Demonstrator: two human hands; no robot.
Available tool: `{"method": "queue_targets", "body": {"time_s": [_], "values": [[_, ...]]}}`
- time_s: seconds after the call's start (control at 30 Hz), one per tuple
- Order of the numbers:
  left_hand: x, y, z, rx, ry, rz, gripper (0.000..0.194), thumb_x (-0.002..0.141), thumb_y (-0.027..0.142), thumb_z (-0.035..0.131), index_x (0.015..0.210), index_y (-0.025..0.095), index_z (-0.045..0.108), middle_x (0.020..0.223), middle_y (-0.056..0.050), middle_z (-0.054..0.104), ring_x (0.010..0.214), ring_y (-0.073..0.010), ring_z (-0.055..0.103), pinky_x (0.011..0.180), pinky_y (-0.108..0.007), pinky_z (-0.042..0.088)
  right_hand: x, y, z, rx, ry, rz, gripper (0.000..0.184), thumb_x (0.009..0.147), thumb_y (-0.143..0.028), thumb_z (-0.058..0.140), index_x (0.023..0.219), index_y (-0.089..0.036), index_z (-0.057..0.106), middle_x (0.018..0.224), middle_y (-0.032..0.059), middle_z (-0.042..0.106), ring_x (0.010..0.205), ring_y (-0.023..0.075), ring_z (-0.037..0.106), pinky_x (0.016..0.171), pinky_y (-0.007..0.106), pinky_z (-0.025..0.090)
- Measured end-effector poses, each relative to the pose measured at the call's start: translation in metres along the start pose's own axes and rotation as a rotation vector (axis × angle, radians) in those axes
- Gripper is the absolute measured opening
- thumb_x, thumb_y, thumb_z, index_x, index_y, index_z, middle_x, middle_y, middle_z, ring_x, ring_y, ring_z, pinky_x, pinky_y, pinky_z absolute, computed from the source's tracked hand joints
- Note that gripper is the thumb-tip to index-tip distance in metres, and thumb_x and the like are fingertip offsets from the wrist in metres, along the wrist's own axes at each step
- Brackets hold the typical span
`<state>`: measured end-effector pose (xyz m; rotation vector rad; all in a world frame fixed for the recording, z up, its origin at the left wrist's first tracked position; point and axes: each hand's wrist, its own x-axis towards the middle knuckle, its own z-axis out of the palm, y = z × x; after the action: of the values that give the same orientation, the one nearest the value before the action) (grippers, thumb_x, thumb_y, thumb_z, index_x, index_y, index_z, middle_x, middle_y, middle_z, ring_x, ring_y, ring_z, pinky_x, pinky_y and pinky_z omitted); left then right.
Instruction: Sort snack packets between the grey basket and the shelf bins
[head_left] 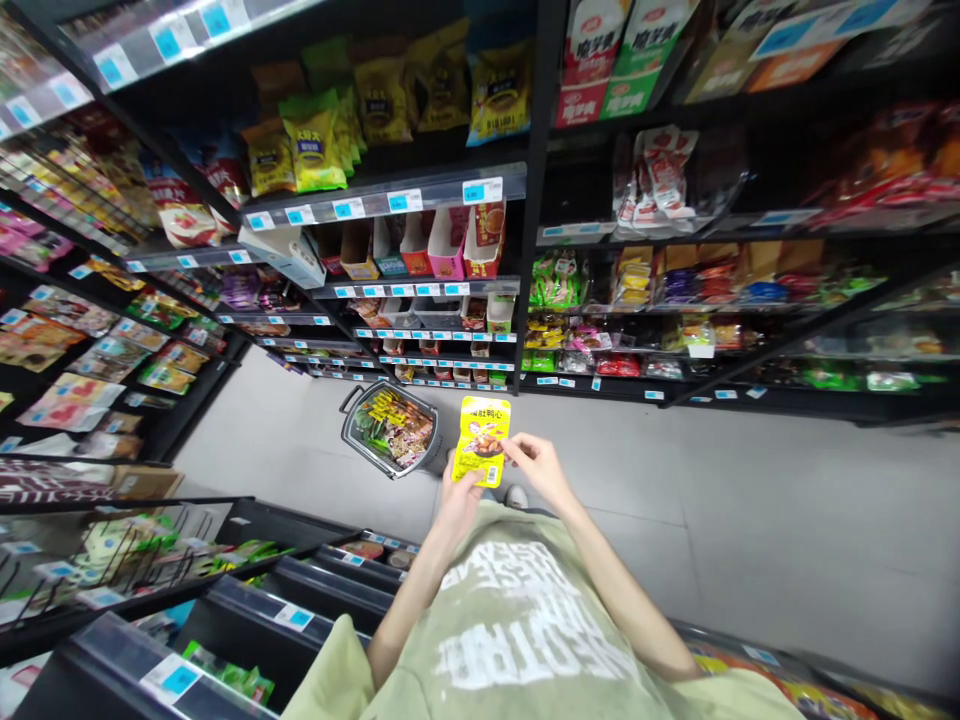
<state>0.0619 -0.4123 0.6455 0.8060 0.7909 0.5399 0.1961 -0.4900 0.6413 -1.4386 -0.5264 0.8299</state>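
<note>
A bright yellow snack packet (480, 442) with dark lettering and a food picture is held up in front of my body. My left hand (459, 497) grips its lower left part, the thumb on the front. At the packet's right edge, my right hand (538, 466) pinches it between thumb and fingers. Left of the packet, a dark shopping basket (437, 425) filled with colourful packets stands on the floor.
Shelves of snacks with price tags rise ahead, with yellow and green chip bags (315, 140) and open display boxes (448, 243). More shelving (247, 600) stands close behind on the left. Grey tiled floor (622, 450) runs between, to the right.
</note>
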Motion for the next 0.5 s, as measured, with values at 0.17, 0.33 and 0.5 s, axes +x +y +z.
{"method": "queue_targets", "body": {"time_s": [0.17,0.33,0.5], "values": [[0.0000,0.0003,0.0003,0.036,0.008,-0.002,0.045,0.066,0.017,0.071,0.108,0.022,0.055,0.107,-0.006,0.070,0.098,-0.0222,0.068,0.089,-0.037,0.053,-0.0003,-0.0016,-0.0004,0.016,0.004,0.000,0.038,0.079,-0.055,0.066,0.067,-0.019,0.064,0.066,0.0022,0.065,0.065,0.0178,0.060,0.061,0.029,0.048],[0.0007,-0.0008,0.0007,0.038,-0.001,-0.009,0.046,0.064,0.016,0.073,0.107,0.021,0.057,0.107,-0.004,0.070,0.100,-0.0251,0.067,0.088,-0.037,0.053,-0.0004,-0.0022,-0.0014,0.017,0.009,0.004,0.039,0.079,-0.056,0.066,0.066,-0.019,0.064,0.066,0.0021,0.064,0.065,0.0182,0.061,0.061,0.029,0.048],[0.0010,-0.0015,0.0014,0.050,0.005,-0.009,0.047,0.065,0.015,0.071,0.109,0.021,0.057,0.110,-0.006,0.070,0.099,-0.0219,0.067,0.086,-0.035,0.053,-0.0004,-0.0017,-0.0029,0.012,0.008,0.006,0.037,0.080,-0.054,0.066,0.066,-0.020,0.064,0.066,0.0018,0.064,0.065,0.0177,0.061,0.061,0.029,0.047]]}}
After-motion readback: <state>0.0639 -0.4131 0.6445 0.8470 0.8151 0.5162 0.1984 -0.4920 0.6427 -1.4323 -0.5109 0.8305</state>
